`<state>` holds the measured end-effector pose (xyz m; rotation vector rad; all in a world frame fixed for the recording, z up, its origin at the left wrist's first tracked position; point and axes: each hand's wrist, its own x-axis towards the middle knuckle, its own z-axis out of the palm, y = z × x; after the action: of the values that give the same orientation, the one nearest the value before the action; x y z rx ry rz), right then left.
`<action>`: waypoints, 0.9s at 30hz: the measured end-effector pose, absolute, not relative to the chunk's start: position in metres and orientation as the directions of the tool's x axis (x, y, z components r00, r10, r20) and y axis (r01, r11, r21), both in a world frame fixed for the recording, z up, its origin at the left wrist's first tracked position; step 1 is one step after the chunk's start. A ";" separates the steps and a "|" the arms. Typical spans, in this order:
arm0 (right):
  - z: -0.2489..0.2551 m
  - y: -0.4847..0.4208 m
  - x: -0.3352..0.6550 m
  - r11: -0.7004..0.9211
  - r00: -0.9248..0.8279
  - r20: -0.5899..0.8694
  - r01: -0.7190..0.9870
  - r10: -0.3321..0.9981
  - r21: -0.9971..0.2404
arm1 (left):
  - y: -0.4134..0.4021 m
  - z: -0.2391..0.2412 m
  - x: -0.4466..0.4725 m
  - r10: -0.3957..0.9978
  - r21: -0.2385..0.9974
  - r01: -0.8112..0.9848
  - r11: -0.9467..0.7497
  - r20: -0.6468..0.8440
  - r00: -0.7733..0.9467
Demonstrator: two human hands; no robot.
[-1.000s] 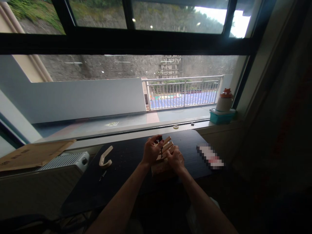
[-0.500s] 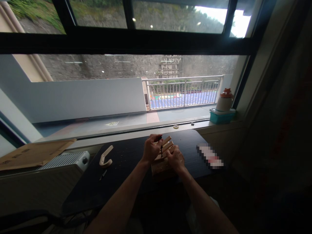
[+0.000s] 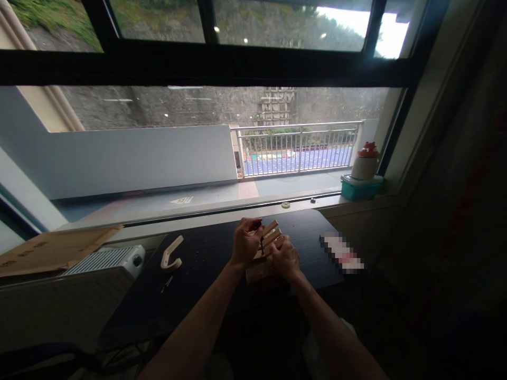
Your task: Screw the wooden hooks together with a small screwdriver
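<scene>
My left hand point(image 3: 244, 241) is closed around a slim dark tool point(image 3: 262, 246) with a black top and a thin shaft pointing down at pale wood; its exact kind is too small to make out. Just right of it, my right hand point(image 3: 287, 257) grips a slatted wooden piece point(image 3: 272, 235), whose bars stick out beyond the fingers. Under both hands sits a wooden block point(image 3: 261, 273) near the table's front edge. Fingers hide where the shaft meets the wood.
On the dark table point(image 3: 222, 248), a J-shaped wooden piece point(image 3: 170, 256) and a small thin metal item point(image 3: 167, 284) lie left. A blurred-out flat object point(image 3: 341, 254) lies right. The sill holds a roll of tape point(image 3: 285, 205) and a teal box point(image 3: 361, 189) under a bottle point(image 3: 365, 163).
The view has shifted very slightly. Both hands keep nearly the same place and hold on the dark tool and the wood.
</scene>
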<state>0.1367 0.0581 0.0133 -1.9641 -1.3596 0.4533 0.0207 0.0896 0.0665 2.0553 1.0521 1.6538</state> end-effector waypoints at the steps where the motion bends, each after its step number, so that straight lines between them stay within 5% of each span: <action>1: 0.013 0.058 0.137 -0.212 0.392 0.098 0.674 0.915 -0.708 | 0.090 0.067 0.021 0.698 0.639 0.341 -0.689 0.711 0.078; 27: 0.011 0.057 0.138 -0.175 0.388 0.123 0.647 0.913 -0.742 | 0.092 0.065 0.023 0.714 0.636 0.376 -0.674 0.690 0.113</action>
<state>0.1378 0.0573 0.0108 -1.9100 -1.3419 0.4579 0.0225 0.0918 0.0653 2.0936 1.0704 1.5807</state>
